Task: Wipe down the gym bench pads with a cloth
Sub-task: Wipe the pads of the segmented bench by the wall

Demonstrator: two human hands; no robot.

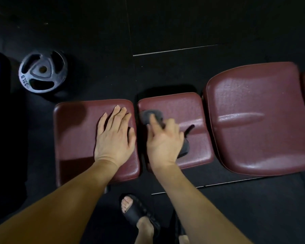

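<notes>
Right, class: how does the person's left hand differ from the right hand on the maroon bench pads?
The left hand lies flat and empty on the leftmost maroon vinyl pad; the right hand holds a dark grey cloth on the middle maroon pad, forefinger stretched out along it. Both rest palm down.

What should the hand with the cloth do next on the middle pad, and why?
Probably sweep the cloth rightward: the right hand presses it near the left edge of the middle pad, whose right part is uncovered. The left hand lies flat on the left pad.
</notes>
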